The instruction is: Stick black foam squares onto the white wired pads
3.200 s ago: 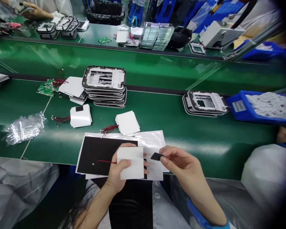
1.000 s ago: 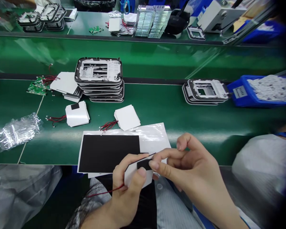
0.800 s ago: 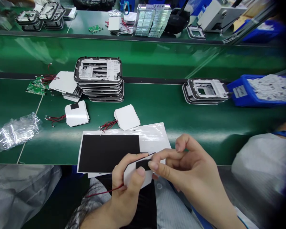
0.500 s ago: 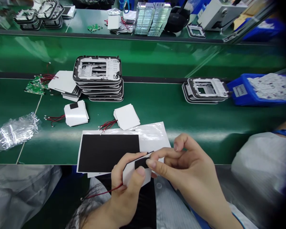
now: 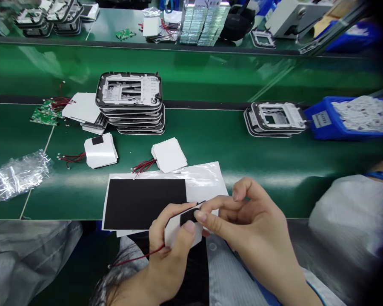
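Note:
My left hand (image 5: pixel 169 255) grips a thin white panel (image 5: pixel 171 234) with cut corners, tilted above my lap. A red wire lead (image 5: pixel 137 258) trails from it to the left, ending in a small connector. On the panel's face sits a black tape piece (image 5: pixel 187 216), my left thumb beside it. The thumb and forefinger of my right hand (image 5: pixel 249 225) pinch the tape's right end at the panel's edge; its other fingers are curled. Just beyond lies a black sheet (image 5: pixel 147 204) on white backing, and behind it a white panel stack (image 5: pixel 169 155) with red wires.
Another panel stack (image 5: pixel 100 153) lies left, near a clear plastic bag (image 5: pixel 21 175). Farther back stand a tall pile of black-and-white frames (image 5: pixel 130 104), green circuit boards (image 5: pixel 44 114), a shorter frame pile (image 5: pixel 276 119) and a blue bin (image 5: pixel 322 121) of white parts. Co-workers' sleeves (image 5: pixel 341 216) flank me.
Both hands keep almost the same pose on the panel and tape. The right thumb and forefinger shift very slightly left. The whole view drifts a little.

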The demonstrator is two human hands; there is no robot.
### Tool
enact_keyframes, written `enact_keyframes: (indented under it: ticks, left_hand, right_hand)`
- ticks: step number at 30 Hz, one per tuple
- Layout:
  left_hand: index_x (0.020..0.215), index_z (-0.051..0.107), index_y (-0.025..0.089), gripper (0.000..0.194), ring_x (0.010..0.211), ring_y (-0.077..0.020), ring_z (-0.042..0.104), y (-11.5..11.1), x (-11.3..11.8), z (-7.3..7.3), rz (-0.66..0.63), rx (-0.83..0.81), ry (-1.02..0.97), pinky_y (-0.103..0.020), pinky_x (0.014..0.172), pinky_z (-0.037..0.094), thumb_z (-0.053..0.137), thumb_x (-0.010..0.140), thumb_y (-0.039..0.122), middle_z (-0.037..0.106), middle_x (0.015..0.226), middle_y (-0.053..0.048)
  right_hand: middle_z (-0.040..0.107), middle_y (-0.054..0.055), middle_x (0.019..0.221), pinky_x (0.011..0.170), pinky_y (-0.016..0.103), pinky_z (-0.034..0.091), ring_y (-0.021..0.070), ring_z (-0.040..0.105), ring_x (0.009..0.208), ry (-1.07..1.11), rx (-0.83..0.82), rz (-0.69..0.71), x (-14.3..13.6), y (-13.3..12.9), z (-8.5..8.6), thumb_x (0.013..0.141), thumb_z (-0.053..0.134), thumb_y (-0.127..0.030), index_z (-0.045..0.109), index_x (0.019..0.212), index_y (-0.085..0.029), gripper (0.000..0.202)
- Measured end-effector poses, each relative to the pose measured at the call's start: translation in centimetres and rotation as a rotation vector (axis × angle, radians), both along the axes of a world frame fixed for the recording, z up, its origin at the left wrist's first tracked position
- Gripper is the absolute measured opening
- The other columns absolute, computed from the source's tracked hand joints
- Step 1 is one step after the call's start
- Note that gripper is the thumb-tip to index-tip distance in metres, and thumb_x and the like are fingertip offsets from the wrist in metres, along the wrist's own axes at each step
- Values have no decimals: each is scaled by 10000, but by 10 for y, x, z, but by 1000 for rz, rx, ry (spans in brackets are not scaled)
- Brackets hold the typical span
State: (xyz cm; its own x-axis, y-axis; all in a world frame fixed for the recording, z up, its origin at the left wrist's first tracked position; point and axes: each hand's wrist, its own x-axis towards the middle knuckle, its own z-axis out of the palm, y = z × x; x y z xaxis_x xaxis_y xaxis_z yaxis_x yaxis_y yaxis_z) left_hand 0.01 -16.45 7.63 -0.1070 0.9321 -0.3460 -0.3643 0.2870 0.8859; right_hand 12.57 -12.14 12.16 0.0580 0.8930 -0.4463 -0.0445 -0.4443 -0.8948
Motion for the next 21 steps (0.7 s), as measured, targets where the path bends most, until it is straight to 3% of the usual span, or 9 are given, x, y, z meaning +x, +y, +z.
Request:
enact_keyframes:
  ticks: [4,9,12,16,19,21]
  left_hand:
    - [972,740,305,154,814,-145,707,2,2,2,17,6,16,-219,743,558,677,832,288,748,987,15]
    - [915,743,269,120,898,-167,697,6,5,1,56,-58,93,-224,788,549,690,814,304,755,949,4]
    - [907,736,240,156,850,-172,695,10,7,-2,88,-138,20,-228,729,550,706,795,343,754,925,-14]
    - [924,722,196,273,784,-184,693,19,8,-7,143,-217,-175,-255,677,551,754,733,388,748,941,-47]
    - [876,723,170,297,674,-173,672,26,8,-7,83,-250,-265,-253,593,539,787,680,384,737,856,-47]
    - [851,721,162,289,679,-171,664,31,8,-8,37,-247,-267,-250,606,533,788,673,379,724,806,-44]
  right_hand:
    - [710,-53,638,423,254,410,152,558,459,6,8,-6,0,0,-2,676,828,-334,226,806,-278,619]
    - [683,-61,631,402,237,387,130,503,428,-24,56,8,-5,0,-9,711,793,-318,219,828,-282,587]
    - [595,-83,617,449,236,403,121,464,476,-196,199,-2,-9,-1,-22,763,733,-264,253,876,-286,494]
    - [433,-63,729,554,250,427,131,443,623,-429,388,-61,-5,1,-46,716,769,-293,369,982,-275,481]
    - [486,-23,749,624,280,453,148,487,687,-304,325,123,3,8,-54,772,716,-390,538,918,-229,281]
    - [555,13,746,625,284,453,164,529,714,-214,292,232,4,15,-54,798,678,-443,625,795,-199,250]
